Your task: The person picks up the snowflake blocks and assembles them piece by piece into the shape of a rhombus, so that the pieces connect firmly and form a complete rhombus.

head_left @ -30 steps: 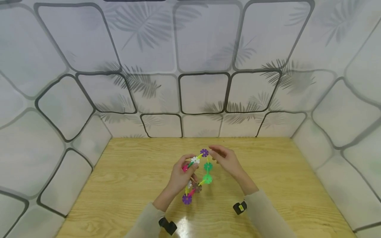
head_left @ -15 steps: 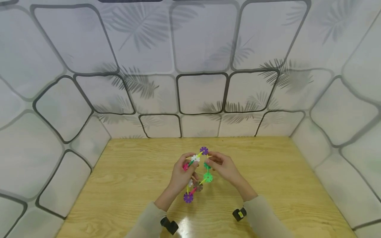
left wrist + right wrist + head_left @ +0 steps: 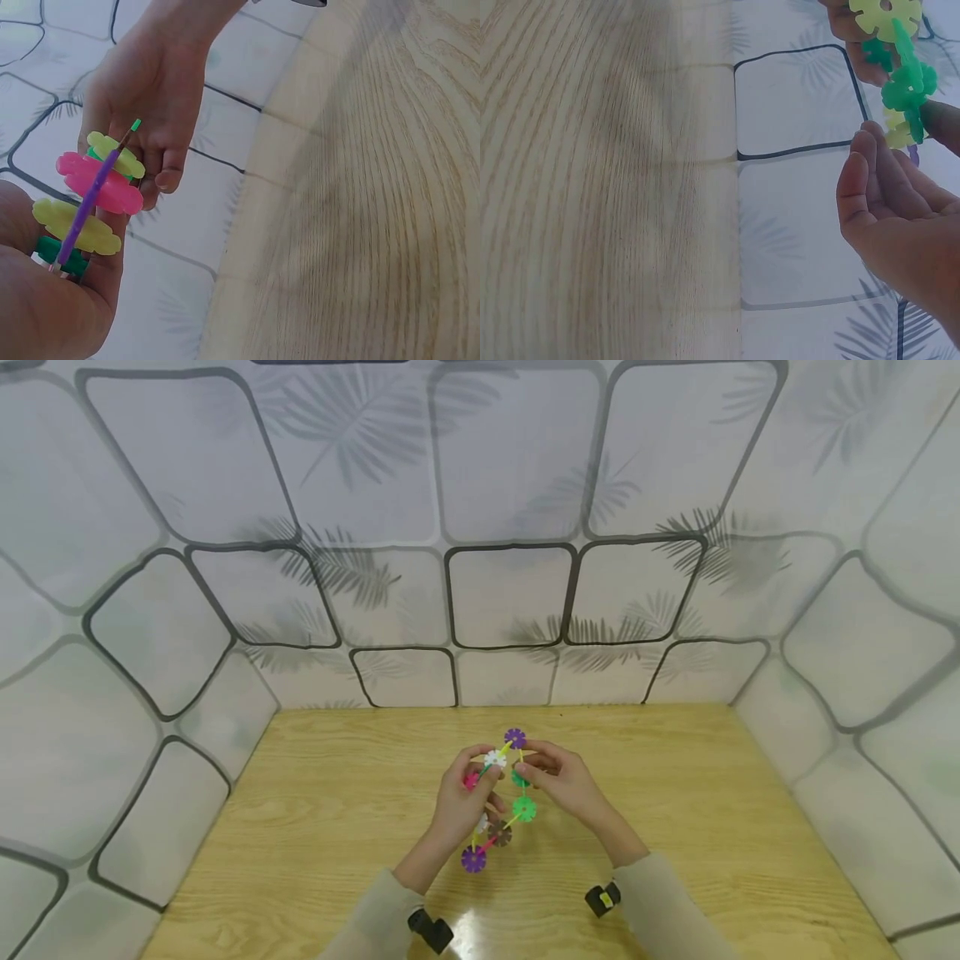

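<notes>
Plastic snowflake discs are joined into a loop held above the table. My left hand [image 3: 456, 800] pinches the loop's left side at a white disc [image 3: 494, 760], a pink disc [image 3: 470, 781] beside it. My right hand [image 3: 567, 783] pinches the right side at a green disc [image 3: 519, 779], partly hidden by the thumb; in the right wrist view, the thumb touches that green disc [image 3: 907, 88]. A purple disc [image 3: 514, 739] tops the loop. Below hang a light green disc [image 3: 524, 808], a brown disc [image 3: 500, 834] and another purple disc [image 3: 473, 859]. Fingers hide some discs on the left.
The wood-grain table [image 3: 337, 827] lies beneath both hands. Pale patterned panels close it in at the back [image 3: 510, 593] and both sides. A black wrist camera [image 3: 431, 932] sits at the left sleeve, another camera [image 3: 602, 900] at the right.
My right hand has moved left to the loop and taken hold of the green disc on its right side. The left hand keeps its grip, with the loop shifted only slightly.
</notes>
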The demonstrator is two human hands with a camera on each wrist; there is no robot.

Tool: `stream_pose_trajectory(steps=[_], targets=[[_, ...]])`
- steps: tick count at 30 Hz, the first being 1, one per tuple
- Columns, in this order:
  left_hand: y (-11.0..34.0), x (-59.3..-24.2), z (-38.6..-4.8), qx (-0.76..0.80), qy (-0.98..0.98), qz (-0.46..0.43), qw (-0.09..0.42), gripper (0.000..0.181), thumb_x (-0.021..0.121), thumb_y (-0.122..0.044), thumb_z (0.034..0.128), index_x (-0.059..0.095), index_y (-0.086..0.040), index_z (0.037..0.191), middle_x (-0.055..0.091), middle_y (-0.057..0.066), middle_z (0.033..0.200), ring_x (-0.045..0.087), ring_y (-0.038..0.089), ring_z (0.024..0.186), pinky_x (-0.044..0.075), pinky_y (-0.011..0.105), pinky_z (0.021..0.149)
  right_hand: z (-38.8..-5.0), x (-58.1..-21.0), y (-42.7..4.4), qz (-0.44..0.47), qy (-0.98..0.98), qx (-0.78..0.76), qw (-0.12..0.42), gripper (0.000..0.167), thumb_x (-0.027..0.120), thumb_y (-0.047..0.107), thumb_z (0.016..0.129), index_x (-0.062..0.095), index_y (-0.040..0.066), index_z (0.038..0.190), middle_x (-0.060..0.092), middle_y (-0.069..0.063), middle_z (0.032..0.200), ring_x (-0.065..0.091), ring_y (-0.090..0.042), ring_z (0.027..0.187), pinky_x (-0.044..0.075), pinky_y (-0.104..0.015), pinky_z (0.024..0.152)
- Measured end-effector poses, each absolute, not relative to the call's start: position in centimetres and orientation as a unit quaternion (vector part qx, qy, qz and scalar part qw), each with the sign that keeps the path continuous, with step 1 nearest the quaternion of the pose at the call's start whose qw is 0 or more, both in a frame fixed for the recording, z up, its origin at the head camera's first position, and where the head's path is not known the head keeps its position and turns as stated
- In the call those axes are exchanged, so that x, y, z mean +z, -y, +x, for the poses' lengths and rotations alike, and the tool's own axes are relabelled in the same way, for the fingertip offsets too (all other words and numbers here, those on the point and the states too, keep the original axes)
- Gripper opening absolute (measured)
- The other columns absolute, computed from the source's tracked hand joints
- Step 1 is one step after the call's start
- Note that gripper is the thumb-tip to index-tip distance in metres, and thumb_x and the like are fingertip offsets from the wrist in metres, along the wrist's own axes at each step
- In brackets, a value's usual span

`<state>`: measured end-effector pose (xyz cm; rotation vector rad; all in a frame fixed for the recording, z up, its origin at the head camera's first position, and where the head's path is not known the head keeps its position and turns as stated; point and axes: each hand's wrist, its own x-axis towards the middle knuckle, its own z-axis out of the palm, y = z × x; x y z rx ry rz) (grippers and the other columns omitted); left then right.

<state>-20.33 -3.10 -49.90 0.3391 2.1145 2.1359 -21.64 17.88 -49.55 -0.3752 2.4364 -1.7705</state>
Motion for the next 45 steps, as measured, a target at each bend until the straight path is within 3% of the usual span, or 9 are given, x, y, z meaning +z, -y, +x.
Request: stream_pose_trajectory(steps=[4,10,14,20,24,32,38,41,45], targets=[[3.2,-50.0,-20.3,0.707,-0.696,0.110,0.060,0.037,0.058,-0.014,0.1093,0.052,-0.011,0.146,0.064,0.030,0.118,0.067,0.015,0.063,0.059,0.024,0.051,-21.6,-49.5,-17.7,-0.128,-0.803,-0.580,0.054,0.054,0.066,0.024,0.106,0.051,0.002,0.153,0.069,-0.026,0.133,0.071,-0.037,0.117,0.062,-0.049,0.098],[3.3,-50.0,-20.3,0.707,-0.696,0.111,0.058,0.037,0.060,-0.015,0.1087,0.053,-0.010,0.145,0.068,0.017,0.110,0.067,0.015,0.064,0.060,0.026,0.050,-21.6,-49.3,-17.4,-0.127,-0.799,-0.584,0.065,0.062,0.068,0.025,0.106,0.043,0.006,0.159,0.070,-0.023,0.133,0.071,-0.034,0.117,0.061,-0.048,0.099],[3.4,-50.1,-20.2,0.705,-0.698,0.113,0.061,0.037,0.061,-0.015,0.1082,0.054,-0.011,0.144,0.068,0.019,0.111,0.067,0.014,0.062,0.060,0.027,0.051,-21.6,-49.2,-17.5,-0.137,-0.793,-0.590,0.067,0.064,0.067,0.025,0.106,0.040,0.008,0.161,0.070,-0.023,0.133,0.072,-0.032,0.115,0.061,-0.052,0.098],[3.6,-50.1,-20.1,0.696,-0.705,0.115,0.068,0.036,0.062,-0.014,0.1074,0.056,-0.012,0.142,0.069,0.015,0.107,0.068,0.015,0.061,0.060,0.028,0.051,-21.8,-49.3,-17.6,-0.159,-0.776,-0.608,0.058,0.064,0.067,0.019,0.106,0.038,0.013,0.163,0.074,-0.024,0.123,0.073,-0.018,0.102,0.063,-0.039,0.090],[3.6,-50.0,-19.9,0.696,-0.705,0.115,0.073,0.035,0.062,-0.013,0.1072,0.056,-0.012,0.142,0.070,0.020,0.108,0.068,0.014,0.059,0.061,0.028,0.051,-21.9,-49.6,-17.7,-0.172,-0.766,-0.617,0.057,0.063,0.066,0.015,0.106,0.039,0.012,0.163,0.073,-0.025,0.120,0.072,-0.011,0.099,0.063,-0.032,0.091],[3.7,-50.1,-20.0,0.702,-0.693,0.126,0.103,0.042,0.063,-0.020,0.1077,0.052,-0.006,0.146,0.071,0.026,0.106,0.070,0.014,0.058,0.066,0.041,0.058,-21.8,-49.5,-17.8,-0.193,-0.770,-0.605,0.052,0.061,0.066,0.015,0.106,0.042,0.008,0.162,0.073,-0.023,0.117,0.073,-0.012,0.098,0.062,-0.027,0.089],[3.9,-49.6,-20.4,0.709,-0.682,0.125,0.127,0.044,0.054,-0.030,0.1125,0.048,-0.010,0.151,0.073,0.033,0.106,0.074,0.015,0.063,0.066,0.037,0.060,-21.7,-49.3,-17.9,-0.209,-0.779,-0.588,0.055,0.058,0.065,0.015,0.106,0.045,0.005,0.159,0.074,-0.023,0.115,0.072,-0.013,0.097,0.060,-0.028,0.089],[4.0,-49.1,-20.6,0.701,-0.689,0.138,0.125,0.046,0.051,-0.029,0.1134,0.044,-0.012,0.155,0.073,0.034,0.106,0.076,0.020,0.069,0.066,0.038,0.060,-21.7,-49.2,-17.9,-0.212,-0.782,-0.582,0.062,0.058,0.065,0.018,0.106,0.045,0.006,0.159,0.075,-0.021,0.116,0.072,-0.012,0.098,0.060,-0.028,0.090],[4.1,-48.8,-20.8,0.686,-0.699,0.157,0.125,0.049,0.049,-0.026,0.1141,0.039,-0.018,0.161,0.072,0.034,0.109,0.077,0.038,0.075,0.066,0.043,0.060,-21.5,-48.9,-18.0,-0.220,-0.778,-0.584,0.067,0.058,0.064,0.020,0.107,0.044,0.005,0.160,0.074,-0.021,0.117,0.072,-0.011,0.101,0.059,-0.028,0.092]])
